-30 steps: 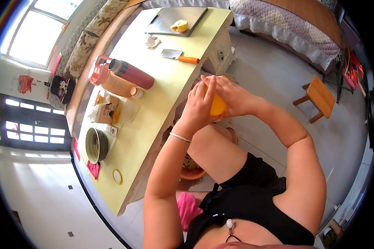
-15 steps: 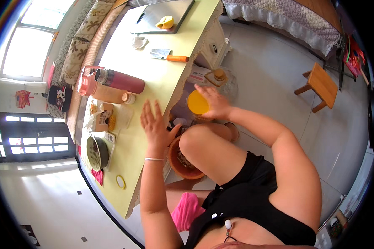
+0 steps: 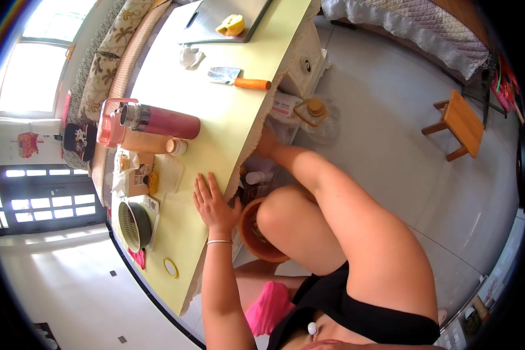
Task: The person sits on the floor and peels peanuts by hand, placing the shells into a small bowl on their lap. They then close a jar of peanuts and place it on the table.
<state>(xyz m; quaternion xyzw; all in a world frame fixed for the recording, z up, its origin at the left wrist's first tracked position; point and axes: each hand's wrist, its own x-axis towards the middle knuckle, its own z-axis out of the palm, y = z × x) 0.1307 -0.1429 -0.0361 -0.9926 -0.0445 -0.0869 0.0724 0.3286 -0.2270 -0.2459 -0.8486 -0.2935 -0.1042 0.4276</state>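
My left hand lies flat on the near edge of the pale green table, fingers stretched and nothing held. Under the table's edge reaches my right hand; its fingers are hidden there, so what they hold cannot be made out. Dark bottles stand on the shelf below, close to my right wrist. An orange-brown bowl sits beside my knee. Nearest my left hand on the tabletop are a clear flat lid and a small capped jar.
A pink thermos and a pink-lidded bottle lean left on the table. Farther off lie a cleaver and a cutting board with cut yellow fruit. A large oil jug and wooden stool stand on the floor.
My right hand has moved left and under the table; the round yellow object by it is out of sight. My left hand has come down onto the table edge.
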